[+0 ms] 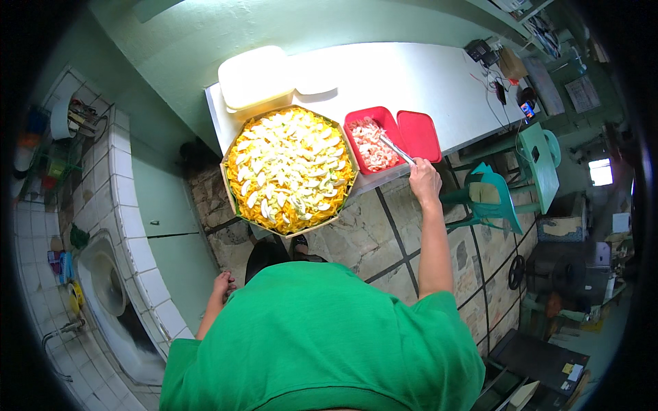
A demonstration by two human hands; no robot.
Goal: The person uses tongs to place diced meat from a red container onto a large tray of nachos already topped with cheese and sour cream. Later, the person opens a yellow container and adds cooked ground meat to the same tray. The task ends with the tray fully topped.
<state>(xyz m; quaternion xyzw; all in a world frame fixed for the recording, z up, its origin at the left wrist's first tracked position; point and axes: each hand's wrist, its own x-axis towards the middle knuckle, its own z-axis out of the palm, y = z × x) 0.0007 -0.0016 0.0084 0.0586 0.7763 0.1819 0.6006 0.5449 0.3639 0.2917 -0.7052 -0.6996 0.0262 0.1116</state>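
Observation:
My right hand (425, 179) grips the end of a slim silver utensil (396, 148); its far end reaches into a red container (352, 118) of small pink pieces (371, 145) that look like peeled shrimp. Whether the utensil is tongs or a spoon, I cannot tell. My left hand (223, 282) hangs low by my side, fingers loosely curled, with nothing seen in it. At the table's left end sits a big octagonal tray (228, 179) of yellow-orange food (291, 171), covered with pale egg-like slices. A red lid (419, 135) lies right of the container.
Behind the tray, a pale yellow tub (257, 77) stands on the white table (397, 68), next to a white lid (316, 85). Cables and small devices lie at its far right. Green plastic chairs (498, 198) stand to the right. A tiled sink counter (130, 198) runs along the left.

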